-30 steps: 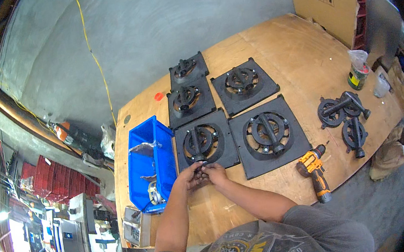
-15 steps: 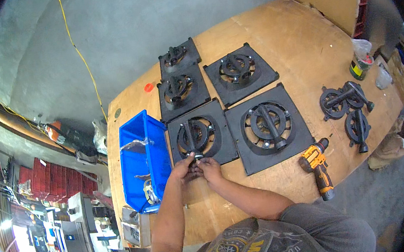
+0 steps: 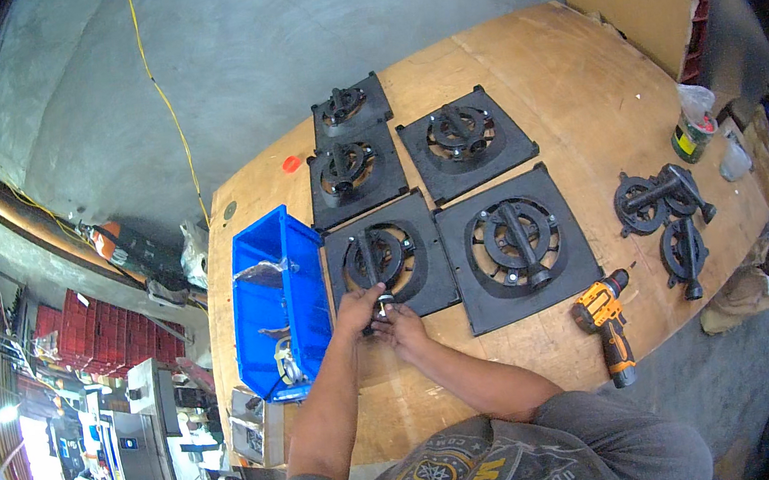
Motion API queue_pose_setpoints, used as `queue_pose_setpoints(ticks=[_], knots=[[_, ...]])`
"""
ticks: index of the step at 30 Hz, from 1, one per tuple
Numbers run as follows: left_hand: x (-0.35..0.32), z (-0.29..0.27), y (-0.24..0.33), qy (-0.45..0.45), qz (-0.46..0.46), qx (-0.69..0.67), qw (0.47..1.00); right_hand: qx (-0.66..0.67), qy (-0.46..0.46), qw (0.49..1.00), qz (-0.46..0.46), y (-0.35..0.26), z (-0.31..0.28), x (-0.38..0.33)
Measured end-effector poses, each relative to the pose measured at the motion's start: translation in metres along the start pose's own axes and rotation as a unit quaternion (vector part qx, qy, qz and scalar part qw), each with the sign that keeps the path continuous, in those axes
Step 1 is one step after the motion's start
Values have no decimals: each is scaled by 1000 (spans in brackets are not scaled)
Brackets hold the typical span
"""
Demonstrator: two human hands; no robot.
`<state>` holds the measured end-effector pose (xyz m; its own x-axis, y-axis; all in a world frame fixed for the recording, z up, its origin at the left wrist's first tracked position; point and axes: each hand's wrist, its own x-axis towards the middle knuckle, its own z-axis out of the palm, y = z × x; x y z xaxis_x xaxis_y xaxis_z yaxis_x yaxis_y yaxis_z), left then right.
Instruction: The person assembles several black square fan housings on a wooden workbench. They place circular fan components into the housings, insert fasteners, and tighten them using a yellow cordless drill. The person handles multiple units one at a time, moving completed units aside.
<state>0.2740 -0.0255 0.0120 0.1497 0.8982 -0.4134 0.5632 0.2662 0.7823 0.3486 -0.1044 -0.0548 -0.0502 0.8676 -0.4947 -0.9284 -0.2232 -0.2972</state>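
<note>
Desk (image 3: 567, 96): plywood, carrying five black square plates with ring-and-bar fittings. Nearest plate (image 3: 389, 260) looks cast metal, so probably heavy and rigid; lift by plate edges, not the bar. Left hand (image 3: 357, 306) and right hand (image 3: 404, 326) meet at its front edge, fingers pinched on a small metal fastener (image 3: 381, 305), likely light, slippery.

Five black square plates (image 3: 518, 246) are lying on the desk (image 3: 577, 95), alongside two loose black wheels (image 3: 660, 199), one blue bin (image 3: 279, 299) and one drill (image 3: 606, 321).

Blue bin (image 3: 282, 294), black plates (image 3: 518, 246)
</note>
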Motion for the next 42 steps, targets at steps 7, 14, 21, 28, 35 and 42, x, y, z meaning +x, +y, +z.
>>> queue_pose_setpoints(ticks=[7, 14, 21, 28, 35, 42], knots=[[-34, 16, -18, -7, -29, -104, 994, -39, -23, 999, 26, 6, -22, -25], [-107, 49, -8, 40, -46, -19, 998, -112, 23, 991, 73, -14, -48, -97], [-145, 88, -26, -40, -75, -174, 981, -166, 15, 982, 92, -41, -90, -147], [-133, 90, -63, -73, -53, -200, 976, -226, 11, 972, 57, -47, -79, -161], [-132, 91, -59, -60, -35, -204, 977, -311, -21, 950, -2, -47, -81, -162], [-135, 90, -56, -56, -39, -216, 974, -379, -12, 925, -30, -45, -86, -161]])
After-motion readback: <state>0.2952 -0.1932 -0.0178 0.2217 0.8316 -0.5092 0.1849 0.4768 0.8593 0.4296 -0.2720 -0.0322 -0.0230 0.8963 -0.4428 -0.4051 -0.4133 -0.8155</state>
